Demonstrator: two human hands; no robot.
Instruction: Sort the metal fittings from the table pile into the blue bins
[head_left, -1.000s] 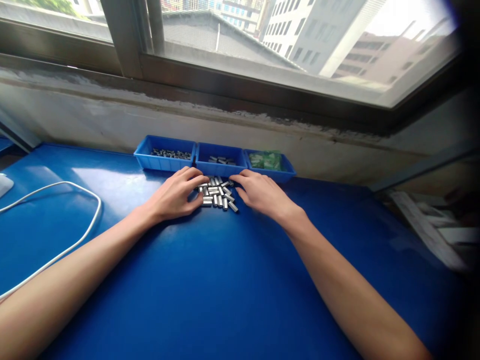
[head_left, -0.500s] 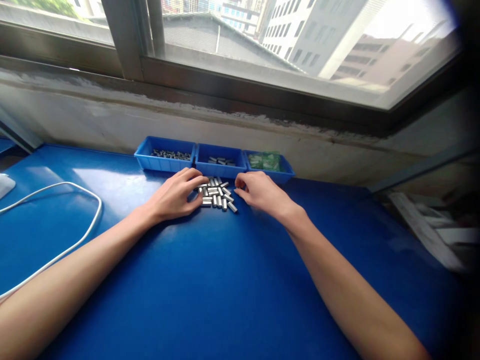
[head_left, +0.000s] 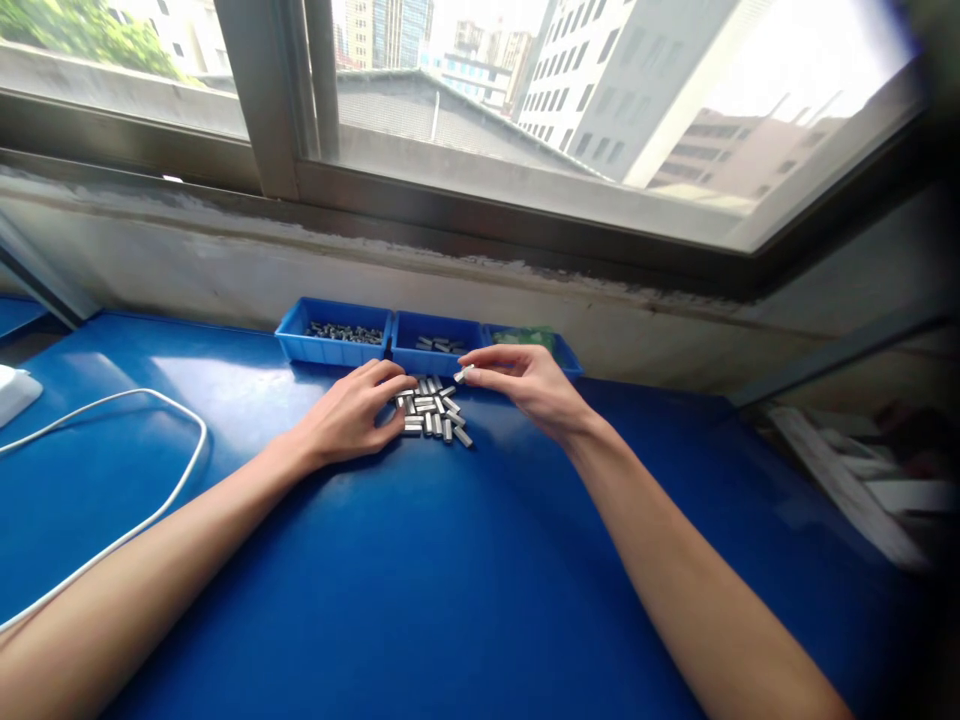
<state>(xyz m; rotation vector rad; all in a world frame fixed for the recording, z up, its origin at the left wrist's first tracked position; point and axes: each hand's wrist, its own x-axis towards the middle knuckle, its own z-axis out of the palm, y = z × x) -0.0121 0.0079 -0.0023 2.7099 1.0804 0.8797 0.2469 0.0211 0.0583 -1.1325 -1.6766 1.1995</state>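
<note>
Two bare hands of yours are at the pile of metal pieces (head_left: pixel 439 405), which lies on the blue table (head_left: pixel 450 580), its short bars set at mixed angles, most of them side by side or touching. Your right hand (head_left: pixel 540 390) is at the pile's right, far side, thumb and index finger pinching one short metal piece (head_left: pixel 463 374). That piece sits at the pile's far right edge as you look at it; you cannot tell from this view how high above the table it is.

Your left hand (head_left: pixel 352 412) rests along the pile's left edge, thumb and fingers parted and curved about that side in a loose, unclenched shape. Whether its fingertips press on any bars, you cannot tell.

Just beyond the pile stands the middle blue bin (head_left: pixel 427 367), with a few metal bars (head_left: pixel 441 345) inside. Beyond the pile to the left is the left blue bin (head_left: pixel 330 350), holding many small metal parts (head_left: pixel 345 333). Beyond it to the right is the right blue bin (head_left: pixel 572 358), partly behind your right hand, with something green (head_left: pixel 525 338) in it. Well left of the pile, a white cable (head_left: pixel 196 450) curves across the table.
</note>
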